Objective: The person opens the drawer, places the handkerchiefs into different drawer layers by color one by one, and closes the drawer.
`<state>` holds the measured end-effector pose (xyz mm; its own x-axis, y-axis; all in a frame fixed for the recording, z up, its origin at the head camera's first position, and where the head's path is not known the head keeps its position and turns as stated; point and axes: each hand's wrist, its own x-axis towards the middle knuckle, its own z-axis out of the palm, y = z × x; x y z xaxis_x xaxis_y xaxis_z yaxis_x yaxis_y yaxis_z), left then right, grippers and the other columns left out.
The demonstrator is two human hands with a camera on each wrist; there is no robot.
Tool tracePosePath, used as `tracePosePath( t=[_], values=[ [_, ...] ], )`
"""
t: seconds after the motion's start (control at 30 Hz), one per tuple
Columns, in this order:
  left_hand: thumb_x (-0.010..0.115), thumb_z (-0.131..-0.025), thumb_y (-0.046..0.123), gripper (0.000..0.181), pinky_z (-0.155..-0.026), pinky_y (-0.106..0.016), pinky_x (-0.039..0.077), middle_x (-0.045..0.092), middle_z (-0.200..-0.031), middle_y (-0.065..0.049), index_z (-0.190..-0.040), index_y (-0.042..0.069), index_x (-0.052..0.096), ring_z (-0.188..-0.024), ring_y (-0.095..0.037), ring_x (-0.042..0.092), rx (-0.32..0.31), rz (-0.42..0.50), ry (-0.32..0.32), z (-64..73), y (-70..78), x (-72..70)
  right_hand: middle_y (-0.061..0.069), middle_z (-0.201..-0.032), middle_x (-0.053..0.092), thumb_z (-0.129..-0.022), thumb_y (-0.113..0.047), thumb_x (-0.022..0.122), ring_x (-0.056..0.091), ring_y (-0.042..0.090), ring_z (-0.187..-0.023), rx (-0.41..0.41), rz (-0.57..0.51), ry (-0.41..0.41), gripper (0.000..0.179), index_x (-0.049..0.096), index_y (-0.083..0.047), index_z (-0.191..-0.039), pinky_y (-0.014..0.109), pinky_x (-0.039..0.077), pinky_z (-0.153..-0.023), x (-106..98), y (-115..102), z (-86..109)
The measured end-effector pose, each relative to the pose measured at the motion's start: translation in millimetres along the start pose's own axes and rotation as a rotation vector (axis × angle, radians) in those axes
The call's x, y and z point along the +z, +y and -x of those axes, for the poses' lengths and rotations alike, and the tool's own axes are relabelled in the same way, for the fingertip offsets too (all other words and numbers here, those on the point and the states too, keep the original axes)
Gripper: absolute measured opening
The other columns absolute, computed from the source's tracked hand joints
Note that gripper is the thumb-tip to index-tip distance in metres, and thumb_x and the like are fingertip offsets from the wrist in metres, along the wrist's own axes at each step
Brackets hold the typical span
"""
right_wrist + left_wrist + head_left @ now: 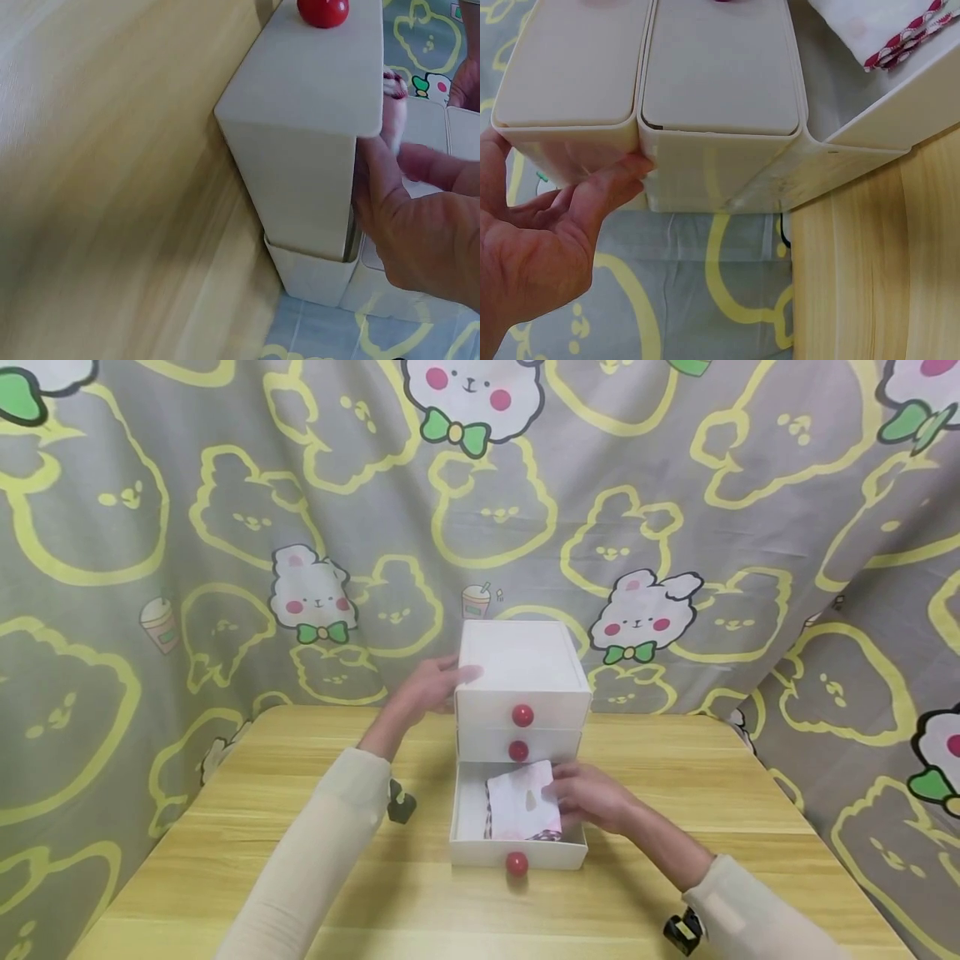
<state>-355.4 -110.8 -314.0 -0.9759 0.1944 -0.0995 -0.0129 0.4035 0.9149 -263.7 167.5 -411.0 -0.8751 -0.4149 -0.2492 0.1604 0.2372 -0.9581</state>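
A white drawer unit (522, 656) with round red knobs stands on the table, its bottom drawer (480, 853) pulled out. In that drawer lies a folded white cloth (517, 802) with a dark red and white trim. My right hand (596, 797) reaches over the drawer's right wall and pinches the cloth's right edge; the right wrist view hides part of its fingers behind the wall. My left hand (433, 685) rests against the unit's upper left side, thumb at the top edge. In the left wrist view a fingertip of the left hand (547, 240) touches the side wall.
The unit stands on a wood-grain table (300, 793). A grey curtain (375, 527) with yellow outlines and white rabbits hangs behind and at the sides. Small black devices (402, 802) sit at both wrists. The two upper drawers are closed.
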Motion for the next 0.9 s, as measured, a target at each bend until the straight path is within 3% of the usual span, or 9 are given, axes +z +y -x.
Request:
tracePosePath(
  t=[0.13,0.27,0.43,0.67,0.9],
  values=[
    [0.069,-0.093,0.052,0.083,-0.099,-0.046,0.059,0.034,-0.164,-0.013,-0.161,0.022,0.031,-0.134,-0.035,0.055,0.001,-0.006,0.003,0.2,-0.1,-1.1,0.021,-0.104,0.067,-0.093,-0.004,0.058,0.070,0.022,-0.080,0.016,0.069,-0.003,0.049,0.044,0.018,-0.135,0.035,0.066,-0.070,-0.1,-1.1,1.1],
    [0.069,-0.093,0.052,0.083,-0.100,-0.046,0.058,0.034,-0.164,-0.013,-0.160,0.021,0.032,-0.134,-0.036,0.055,0.004,-0.015,0.002,0.6,-0.9,-1.2,0.018,-0.095,0.066,-0.090,0.001,0.059,0.065,0.018,-0.073,0.020,0.050,0.036,0.046,0.047,0.018,-0.131,0.028,0.063,-0.062,2.2,2.8,-1.8],
    [0.069,-0.093,0.052,0.083,-0.101,-0.045,0.058,0.034,-0.164,-0.013,-0.160,0.021,0.031,-0.134,-0.035,0.056,-0.001,-0.020,0.001,0.2,-2.5,-1.3,0.018,-0.095,0.066,-0.090,0.002,0.060,0.064,0.016,-0.073,0.010,0.007,0.067,0.045,0.048,0.021,-0.129,0.025,0.062,-0.061,7.7,8.1,-6.2],
    [0.069,-0.093,0.053,0.084,-0.102,-0.045,0.057,0.031,-0.166,-0.012,-0.161,0.021,0.031,-0.134,-0.035,0.056,-0.005,-0.020,-0.001,0.4,-2.2,-1.3,0.015,-0.088,0.065,-0.091,0.001,0.060,0.061,0.014,-0.067,-0.004,0.076,0.094,0.035,0.056,0.018,-0.121,0.021,0.058,-0.057,11.0,6.7,-13.7],
    [0.069,-0.093,0.052,0.082,-0.101,-0.046,0.058,0.034,-0.164,-0.013,-0.160,0.022,0.032,-0.134,-0.035,0.056,-0.001,0.003,-0.005,0.3,-1.0,-0.9,0.022,-0.101,0.067,-0.091,0.003,0.055,0.065,0.019,-0.078,-0.009,0.062,0.066,0.037,0.052,0.020,-0.124,0.026,0.060,-0.065,8.7,4.4,-17.5]
  ],
)
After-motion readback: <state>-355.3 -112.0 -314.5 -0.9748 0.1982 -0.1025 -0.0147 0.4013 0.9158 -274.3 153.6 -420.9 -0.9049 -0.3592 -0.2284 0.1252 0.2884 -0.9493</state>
